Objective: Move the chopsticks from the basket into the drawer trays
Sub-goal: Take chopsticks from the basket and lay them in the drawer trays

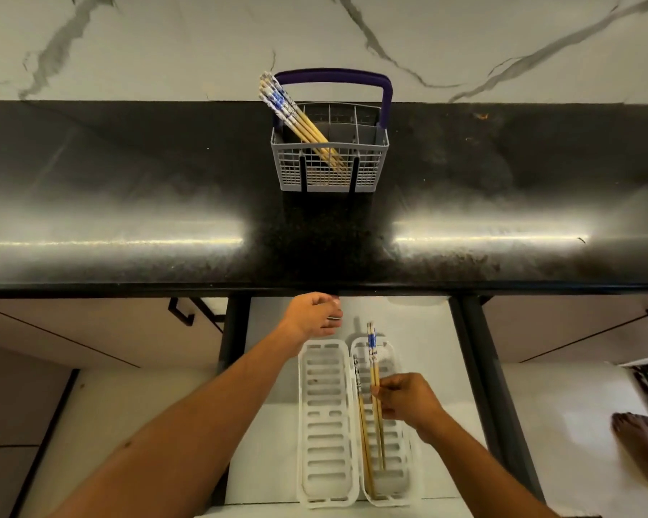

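White slotted right tray point(388, 476) receives chopsticks point(375, 390) pinched by the right hand point(408, 400); left hand point(315, 314) loosely curled, empty. More remain in basket point(330, 158). Tips could snag in the slots.

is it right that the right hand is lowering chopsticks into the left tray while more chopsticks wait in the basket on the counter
Not quite: the head view shows the right hand holding chopsticks over the right tray, not the left tray, which holds none. The rest stands: more chopsticks wait in the basket on the counter.
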